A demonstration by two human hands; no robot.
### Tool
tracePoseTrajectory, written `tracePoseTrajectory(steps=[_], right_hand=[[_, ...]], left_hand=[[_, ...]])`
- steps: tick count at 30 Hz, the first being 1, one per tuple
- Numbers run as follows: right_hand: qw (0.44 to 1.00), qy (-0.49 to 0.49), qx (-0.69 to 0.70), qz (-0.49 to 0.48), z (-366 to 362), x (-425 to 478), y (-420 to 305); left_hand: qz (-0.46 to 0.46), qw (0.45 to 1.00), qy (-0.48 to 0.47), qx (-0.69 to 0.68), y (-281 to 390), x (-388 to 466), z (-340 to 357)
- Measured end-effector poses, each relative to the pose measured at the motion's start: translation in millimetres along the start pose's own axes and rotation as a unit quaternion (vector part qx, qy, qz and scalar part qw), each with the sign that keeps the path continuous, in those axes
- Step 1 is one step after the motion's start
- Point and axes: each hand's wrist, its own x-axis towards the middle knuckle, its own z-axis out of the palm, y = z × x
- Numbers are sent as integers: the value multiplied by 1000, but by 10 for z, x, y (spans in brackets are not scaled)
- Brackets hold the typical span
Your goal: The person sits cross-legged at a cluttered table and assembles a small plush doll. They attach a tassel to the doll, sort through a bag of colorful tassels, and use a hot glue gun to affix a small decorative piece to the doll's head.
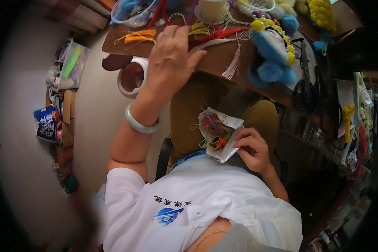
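My left hand point(174, 58), with a pale bangle on its wrist, reaches over the near edge of the table, back of the hand up. Its fingertips are among tassels, between an orange tassel point(140, 36) and a yellow-green tassel point(199, 29); whether they grip anything cannot be told. Dark red and red tassels point(222, 34) and a pale pink tassel point(234, 64) lie to its right. Over my lap, my right hand point(253, 148) pinches the edge of an opened white plastic packet point(230, 119), which holds a tangle of multicoloured threads or tassels point(215, 129).
A spool of cream beaded trim point(212, 11) and a clear tub point(134, 14) stand on the wooden table point(214, 58). At right are a blue fluffy piece with yellow beads point(271, 47) and black scissors point(302, 82). A white bin point(132, 78) stands below the table's left edge.
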Motion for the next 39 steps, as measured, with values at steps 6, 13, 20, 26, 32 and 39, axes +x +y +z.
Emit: tracePoseTrajectory(steps=[6,13,20,26,32,39], right_hand=[[1000,7,-11,2,-36,-22,-16],[1000,2,6,-11,-69,41,42],[1000,4,18,5,-101,-2,49],[1000,9,3,-12,-118,-2,62],[1000,3,6,-16,-129,-22,51],[1000,10,10,-24,-112,-21,65]], left_hand=[[-62,996,-1,61,139,-21,2],[-49,997,-55,-6,182,-12,-4],[-74,995,-24,-67,247,112,117],[-75,996,-28,44,607,297,288],[9,996,-85,-4,497,279,403],[-13,980,-121,-155,189,300,198]])
